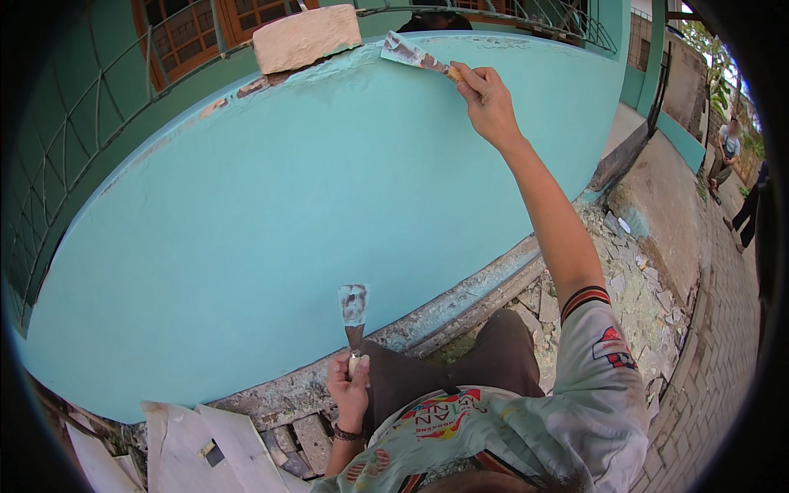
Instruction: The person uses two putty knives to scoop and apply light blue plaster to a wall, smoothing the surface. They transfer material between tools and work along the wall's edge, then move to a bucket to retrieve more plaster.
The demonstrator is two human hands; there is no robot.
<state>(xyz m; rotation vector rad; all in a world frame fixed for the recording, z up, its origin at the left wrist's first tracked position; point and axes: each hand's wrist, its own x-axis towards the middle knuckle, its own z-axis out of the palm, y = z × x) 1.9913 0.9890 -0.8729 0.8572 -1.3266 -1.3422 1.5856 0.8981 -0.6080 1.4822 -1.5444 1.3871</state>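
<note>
My right hand (491,105) is closed round the wooden handle of a putty knife (408,54), reached out to the top of a turquoise wall (329,181). Its broad blade, smeared with pale turquoise, lies at the wall's upper edge; whether it presses on the surface I cannot tell. Low in front of my body, my left hand (348,389) grips a second putty knife (353,308) by its light handle, blade pointing up. Grey and turquoise residue covers that blade. Along the wall's top, left of the right-hand knife, the paint is rough and chipped.
A pale block (306,38) rests on the wall top beside a broken patch. Metal railings (99,123) curve behind. Broken tile pieces (633,271) litter the ground at right, and white sheets (209,452) lie at lower left. A person (726,156) sits by the paved path (707,329).
</note>
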